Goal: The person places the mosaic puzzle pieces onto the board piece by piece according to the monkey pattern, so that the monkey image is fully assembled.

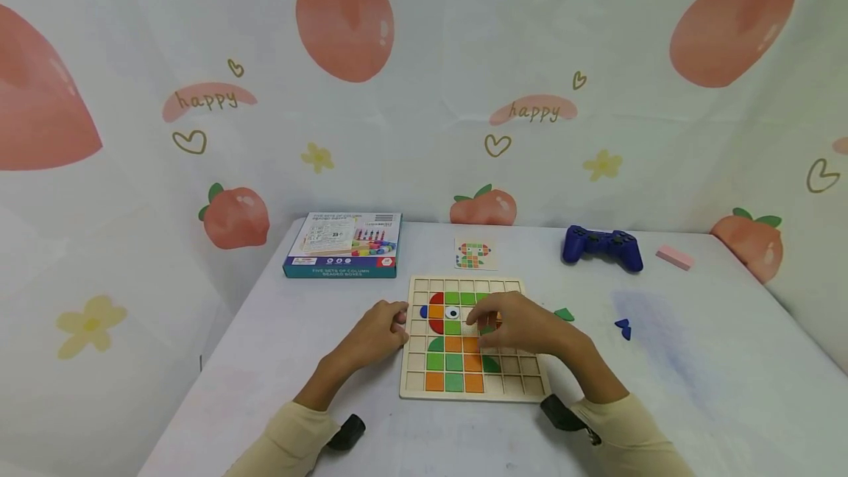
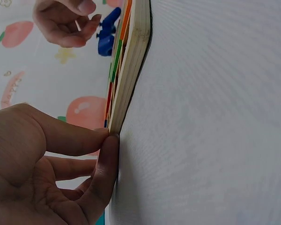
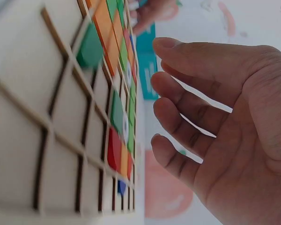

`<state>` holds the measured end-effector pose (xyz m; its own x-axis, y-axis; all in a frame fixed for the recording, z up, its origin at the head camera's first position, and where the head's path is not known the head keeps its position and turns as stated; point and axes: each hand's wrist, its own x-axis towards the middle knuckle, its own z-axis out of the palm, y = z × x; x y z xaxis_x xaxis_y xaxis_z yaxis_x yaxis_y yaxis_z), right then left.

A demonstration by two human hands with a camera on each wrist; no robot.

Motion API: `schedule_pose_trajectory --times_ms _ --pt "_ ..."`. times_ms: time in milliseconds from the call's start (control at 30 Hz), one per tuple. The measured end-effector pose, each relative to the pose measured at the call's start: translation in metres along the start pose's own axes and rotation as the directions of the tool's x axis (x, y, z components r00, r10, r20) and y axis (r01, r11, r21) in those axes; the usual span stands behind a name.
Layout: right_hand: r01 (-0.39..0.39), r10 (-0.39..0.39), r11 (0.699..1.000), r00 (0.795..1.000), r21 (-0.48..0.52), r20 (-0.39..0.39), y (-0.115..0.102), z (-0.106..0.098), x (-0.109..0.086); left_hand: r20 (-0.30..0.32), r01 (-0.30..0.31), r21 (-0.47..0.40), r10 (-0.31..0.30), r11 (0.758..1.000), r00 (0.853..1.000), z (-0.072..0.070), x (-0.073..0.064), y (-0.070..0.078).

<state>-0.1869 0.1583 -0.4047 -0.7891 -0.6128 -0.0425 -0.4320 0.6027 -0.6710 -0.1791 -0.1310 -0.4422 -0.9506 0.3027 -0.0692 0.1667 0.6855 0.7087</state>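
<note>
A wooden grid board (image 1: pixel 408 384) lies on the table, partly filled with red, orange, green and blue pieces and a round eye piece (image 1: pixel 452 312). At its left edge my left hand (image 1: pixel 371 333) holds the rim, thumb tip and curled forefinger against the wood (image 2: pixel 131 79) in the left wrist view. Over the board's right half hovers my right hand (image 1: pixel 523 322), fingers loosely bent, with nothing between thumb and fingertips in the right wrist view. It covers some cells in the head view. From the right wrist, a green quarter-round piece (image 3: pixel 90 48) and a red piece (image 3: pixel 114 149) show in their cells.
Behind the board lies a small pattern card (image 1: pixel 475 253). A loose green piece (image 1: pixel 564 314) and blue pieces (image 1: pixel 626 333) lie to its right. Farther back are a blue game controller (image 1: pixel 601 243), a pink block (image 1: pixel 674 257) and, at left, a flat toy box (image 1: pixel 343 245).
</note>
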Motion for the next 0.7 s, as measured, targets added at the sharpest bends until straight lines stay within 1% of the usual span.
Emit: schedule_pose_trajectory --times_ms 167,267,367,633,700 --pt "-0.052 0.053 0.999 0.997 0.004 -0.062 0.015 -0.016 -0.008 -0.001 0.0 -0.005 0.0 1.0 1.0 0.0 -0.001 0.0" --pt "-0.105 0.105 0.994 0.99 0.002 -0.093 0.025 -0.025 -0.013 0.0 0.001 -0.012 -0.001 1.0 1.0 0.0 -0.001 0.002" --pt "-0.143 0.142 0.99 0.983 0.002 -0.113 0.034 -0.033 -0.018 0.003 0.006 -0.015 -0.005 1.0 1.0 -0.001 -0.001 0.003" --pt "-0.172 0.169 0.985 0.975 -0.013 -0.142 0.052 -0.048 -0.031 0.0 0.014 -0.011 -0.014 1.0 1.0 0.0 0.0 0.001" --pt "-0.193 0.189 0.981 0.971 -0.012 -0.148 0.056 -0.051 -0.035 0.003 0.018 -0.014 -0.018 1.0 1.0 0.0 0.0 0.0"
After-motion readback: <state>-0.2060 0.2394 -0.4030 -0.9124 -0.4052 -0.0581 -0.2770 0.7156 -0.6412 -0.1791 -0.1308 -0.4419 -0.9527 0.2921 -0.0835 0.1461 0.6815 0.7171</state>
